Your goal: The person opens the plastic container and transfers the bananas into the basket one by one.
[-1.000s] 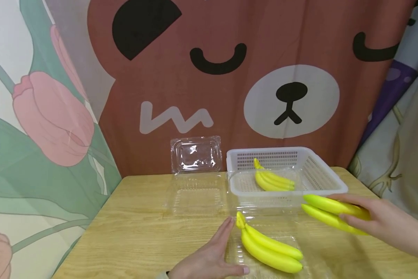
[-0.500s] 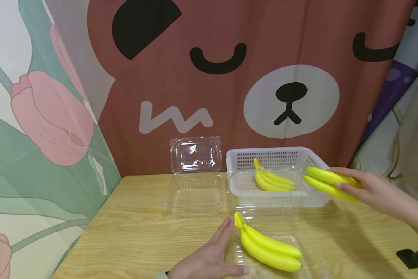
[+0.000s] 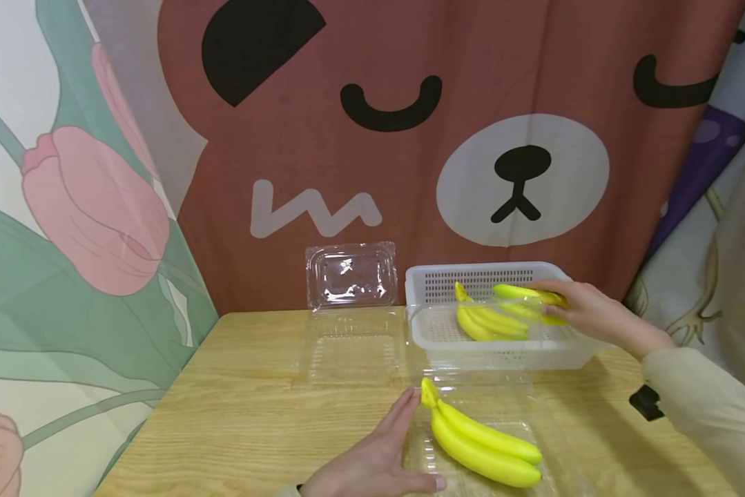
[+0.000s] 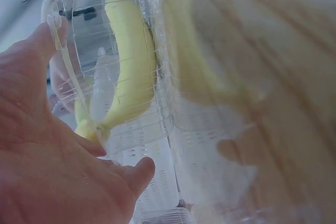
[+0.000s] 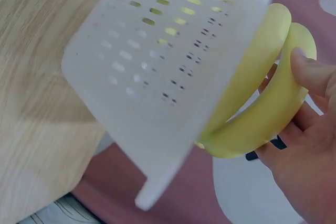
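My left hand (image 3: 372, 459) rests with extended fingers and spread thumb against the left side of an open clear plastic clamshell container (image 3: 430, 452). In that container lies a bunch of two yellow bananas (image 3: 487, 445), stem toward the upper left; the left wrist view shows these bananas (image 4: 131, 66) through the clear wall. My right hand (image 3: 586, 310) grips another bunch of bananas (image 5: 257, 108) over the right part of a white perforated basket (image 3: 574, 355). Inside the basket sits another banana bunch (image 3: 480, 321), partly seen through the clamshell's raised lid.
A second clear clamshell container (image 3: 353, 359) stands open at the back left, its lid (image 3: 350, 276) upright against the bear-print curtain (image 3: 297, 152). The wooden table (image 3: 235, 414) ends at the curtain. The basket stands near the back edge.
My right hand has carried its bananas up and leftward, from the right of the basket to over its inside. My left hand and the bananas in the container have stayed nearly still.
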`<action>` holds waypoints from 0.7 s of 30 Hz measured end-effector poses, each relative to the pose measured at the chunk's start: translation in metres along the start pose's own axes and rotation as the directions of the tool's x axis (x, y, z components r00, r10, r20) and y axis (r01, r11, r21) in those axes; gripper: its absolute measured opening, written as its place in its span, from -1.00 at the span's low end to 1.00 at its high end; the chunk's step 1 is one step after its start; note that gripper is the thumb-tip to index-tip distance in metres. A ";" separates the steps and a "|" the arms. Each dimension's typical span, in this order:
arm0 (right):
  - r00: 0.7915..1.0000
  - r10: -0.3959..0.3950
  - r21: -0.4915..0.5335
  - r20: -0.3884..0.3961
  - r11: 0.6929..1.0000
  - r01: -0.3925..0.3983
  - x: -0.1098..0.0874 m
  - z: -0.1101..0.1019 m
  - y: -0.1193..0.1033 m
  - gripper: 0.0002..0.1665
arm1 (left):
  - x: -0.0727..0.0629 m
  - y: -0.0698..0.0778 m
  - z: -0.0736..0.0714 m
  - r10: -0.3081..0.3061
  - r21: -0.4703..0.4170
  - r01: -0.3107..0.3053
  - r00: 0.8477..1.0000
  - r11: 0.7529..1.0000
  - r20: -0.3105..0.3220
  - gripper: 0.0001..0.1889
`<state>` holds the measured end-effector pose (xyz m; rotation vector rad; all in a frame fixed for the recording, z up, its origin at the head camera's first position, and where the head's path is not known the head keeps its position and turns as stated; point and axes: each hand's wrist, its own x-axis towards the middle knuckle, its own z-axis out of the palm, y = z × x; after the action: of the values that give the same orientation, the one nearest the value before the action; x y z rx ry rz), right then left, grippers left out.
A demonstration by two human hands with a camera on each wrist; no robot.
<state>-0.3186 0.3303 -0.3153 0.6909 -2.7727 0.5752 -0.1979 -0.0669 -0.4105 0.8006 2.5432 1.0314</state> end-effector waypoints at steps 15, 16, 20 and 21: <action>0.997 0.037 0.037 0.072 0.999 -0.039 0.023 0.042 0.004 -0.50 | 0.002 -0.004 0.002 -0.002 -0.030 0.002 1.000 1.000 0.005 0.18; 0.996 0.050 0.016 0.070 0.999 -0.051 0.023 0.043 0.001 -0.50 | 0.002 -0.005 0.002 0.002 -0.029 -0.002 1.000 1.000 0.003 0.18; 0.994 0.072 0.031 0.085 0.997 -0.075 0.022 0.045 -0.007 -0.51 | 0.003 -0.004 0.002 -0.001 -0.035 0.001 1.000 0.999 0.002 0.18; 0.993 0.072 0.052 0.095 0.996 -0.077 0.023 0.046 -0.008 -0.51 | 0.003 -0.004 0.002 -0.010 -0.047 0.011 1.000 0.999 0.005 0.18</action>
<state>-0.3398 0.2948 -0.3471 0.6436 -2.8892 0.6531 -0.2007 -0.0665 -0.4152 0.7756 2.5062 1.0803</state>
